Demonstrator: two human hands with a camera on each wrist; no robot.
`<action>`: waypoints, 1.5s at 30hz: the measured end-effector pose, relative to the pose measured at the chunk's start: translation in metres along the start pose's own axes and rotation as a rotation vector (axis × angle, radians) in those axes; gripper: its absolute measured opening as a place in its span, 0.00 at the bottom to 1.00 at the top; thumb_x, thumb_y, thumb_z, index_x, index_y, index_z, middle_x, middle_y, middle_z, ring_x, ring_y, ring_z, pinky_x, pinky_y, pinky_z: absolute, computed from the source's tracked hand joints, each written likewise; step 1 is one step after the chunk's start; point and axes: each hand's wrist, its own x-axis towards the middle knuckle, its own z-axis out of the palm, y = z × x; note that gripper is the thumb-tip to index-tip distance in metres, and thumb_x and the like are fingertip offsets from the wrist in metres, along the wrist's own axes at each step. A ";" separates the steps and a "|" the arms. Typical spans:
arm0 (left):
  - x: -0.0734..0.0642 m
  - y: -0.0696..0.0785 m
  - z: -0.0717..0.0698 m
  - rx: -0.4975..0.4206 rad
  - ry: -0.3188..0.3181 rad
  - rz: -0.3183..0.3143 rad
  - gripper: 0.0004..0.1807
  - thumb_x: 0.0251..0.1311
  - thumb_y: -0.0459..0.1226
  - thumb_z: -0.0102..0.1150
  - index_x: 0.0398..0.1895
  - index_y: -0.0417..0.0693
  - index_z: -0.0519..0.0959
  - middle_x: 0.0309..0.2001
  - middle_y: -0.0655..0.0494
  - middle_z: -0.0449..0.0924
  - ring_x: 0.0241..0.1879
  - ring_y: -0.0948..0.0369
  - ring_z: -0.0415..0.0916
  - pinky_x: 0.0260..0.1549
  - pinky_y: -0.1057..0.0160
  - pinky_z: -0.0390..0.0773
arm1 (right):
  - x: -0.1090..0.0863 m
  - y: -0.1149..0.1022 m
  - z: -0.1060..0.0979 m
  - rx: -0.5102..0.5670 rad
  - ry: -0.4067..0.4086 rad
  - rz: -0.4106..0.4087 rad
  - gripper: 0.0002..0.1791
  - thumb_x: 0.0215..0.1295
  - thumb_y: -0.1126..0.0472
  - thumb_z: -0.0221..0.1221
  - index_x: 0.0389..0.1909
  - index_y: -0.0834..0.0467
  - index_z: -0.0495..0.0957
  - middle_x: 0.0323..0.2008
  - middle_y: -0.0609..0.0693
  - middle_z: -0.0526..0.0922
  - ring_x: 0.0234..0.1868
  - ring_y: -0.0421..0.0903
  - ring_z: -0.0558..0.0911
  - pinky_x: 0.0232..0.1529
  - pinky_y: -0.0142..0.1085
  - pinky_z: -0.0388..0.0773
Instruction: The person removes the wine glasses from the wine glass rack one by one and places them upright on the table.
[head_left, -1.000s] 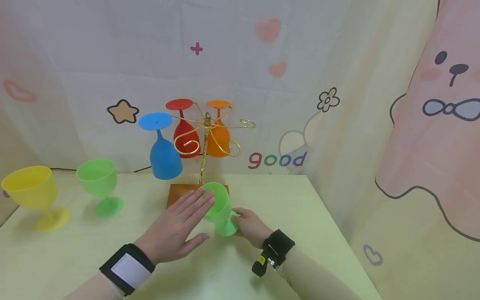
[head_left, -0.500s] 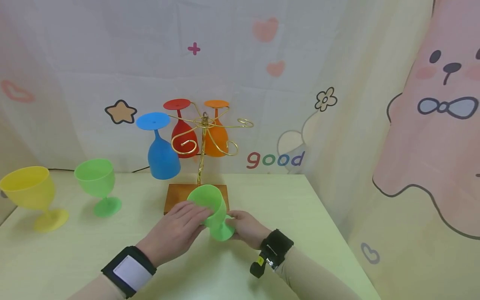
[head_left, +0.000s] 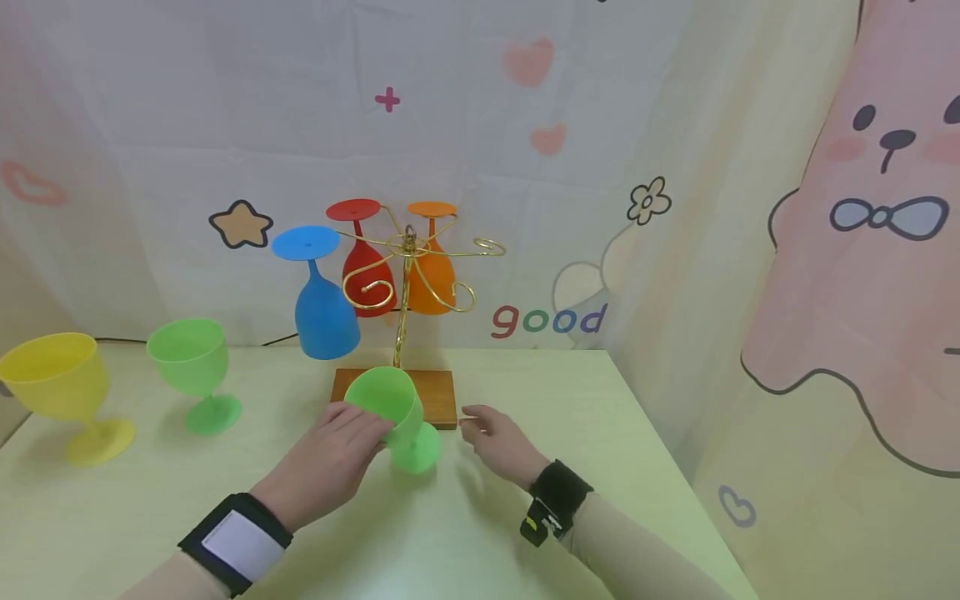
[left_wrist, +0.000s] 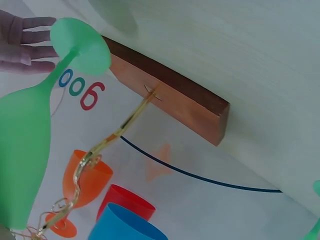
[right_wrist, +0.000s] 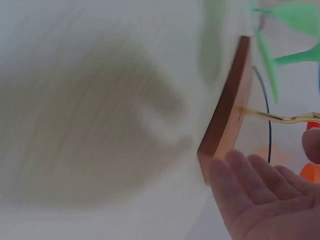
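Observation:
My left hand (head_left: 326,462) grips a light green plastic goblet (head_left: 408,414) by its bowl, holding it tilted above the table with the foot toward the right. In the left wrist view the goblet's bowl (left_wrist: 22,150) and round foot show, while the gripping fingers are mostly out of sight. My right hand (head_left: 501,446) is apart from the goblet, to the right of its foot, with fingers relaxed and nothing in them. Behind the goblet stands a gold wire glass rack (head_left: 405,321) on a wooden base (head_left: 438,400). Blue (head_left: 327,321), red (head_left: 367,267) and orange (head_left: 433,275) goblets hang upside down from it.
On the table's left side stand a yellow goblet (head_left: 63,387) and another green goblet (head_left: 191,358), both upright. A printed curtain (head_left: 525,208) hangs close behind the table. Curled front and right arms of the rack carry no goblet.
My left hand has closed round the bowl and moved left with the goblet. My right hand, which held the foot, has let go and now stands apart from it.

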 end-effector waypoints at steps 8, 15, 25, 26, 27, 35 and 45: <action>-0.011 -0.015 -0.008 0.032 0.011 -0.044 0.13 0.54 0.30 0.62 0.43 0.44 0.75 0.38 0.55 0.81 0.40 0.58 0.73 0.46 0.54 0.73 | 0.003 0.010 -0.006 -0.534 0.157 -0.122 0.34 0.69 0.47 0.51 0.72 0.55 0.58 0.70 0.54 0.64 0.69 0.51 0.59 0.71 0.56 0.54; -0.037 -0.038 -0.034 0.073 -0.032 -0.111 0.14 0.53 0.29 0.60 0.45 0.40 0.77 0.39 0.52 0.81 0.40 0.55 0.73 0.47 0.51 0.72 | 0.004 0.017 -0.009 -0.588 0.194 -0.138 0.35 0.68 0.46 0.52 0.72 0.55 0.57 0.71 0.56 0.62 0.70 0.52 0.55 0.71 0.60 0.49; -0.089 -0.080 -0.071 0.151 -0.004 -0.205 0.16 0.46 0.28 0.60 0.42 0.39 0.74 0.35 0.51 0.79 0.39 0.53 0.73 0.44 0.50 0.68 | 0.003 0.022 -0.016 -0.586 0.200 -0.129 0.36 0.68 0.47 0.52 0.73 0.56 0.54 0.72 0.56 0.60 0.70 0.55 0.55 0.71 0.61 0.48; -0.094 -0.083 -0.073 0.161 -0.002 -0.213 0.16 0.46 0.28 0.61 0.42 0.40 0.74 0.35 0.51 0.79 0.38 0.53 0.73 0.44 0.50 0.68 | 0.004 0.023 -0.017 -0.597 0.204 -0.129 0.37 0.68 0.47 0.52 0.73 0.56 0.54 0.72 0.56 0.60 0.70 0.55 0.55 0.71 0.61 0.48; -0.099 -0.087 -0.075 0.172 0.005 -0.218 0.16 0.46 0.28 0.60 0.42 0.40 0.74 0.35 0.51 0.79 0.38 0.53 0.73 0.43 0.50 0.67 | 0.004 0.023 -0.018 -0.607 0.208 -0.130 0.37 0.68 0.47 0.52 0.73 0.56 0.54 0.72 0.56 0.60 0.70 0.55 0.55 0.71 0.61 0.48; -0.128 -0.114 -0.085 0.201 0.051 -0.275 0.15 0.45 0.25 0.57 0.41 0.40 0.74 0.33 0.46 0.81 0.37 0.48 0.74 0.38 0.49 0.64 | 0.005 0.027 -0.023 -0.777 0.216 -0.098 0.42 0.66 0.37 0.48 0.75 0.53 0.51 0.73 0.57 0.57 0.71 0.56 0.52 0.71 0.62 0.47; -0.148 -0.132 -0.095 0.237 -0.009 -0.433 0.12 0.49 0.23 0.52 0.39 0.37 0.75 0.29 0.44 0.81 0.35 0.44 0.74 0.38 0.41 0.63 | 0.003 0.030 -0.027 -0.755 0.205 -0.066 0.43 0.66 0.35 0.46 0.75 0.52 0.48 0.74 0.57 0.54 0.72 0.57 0.50 0.71 0.63 0.44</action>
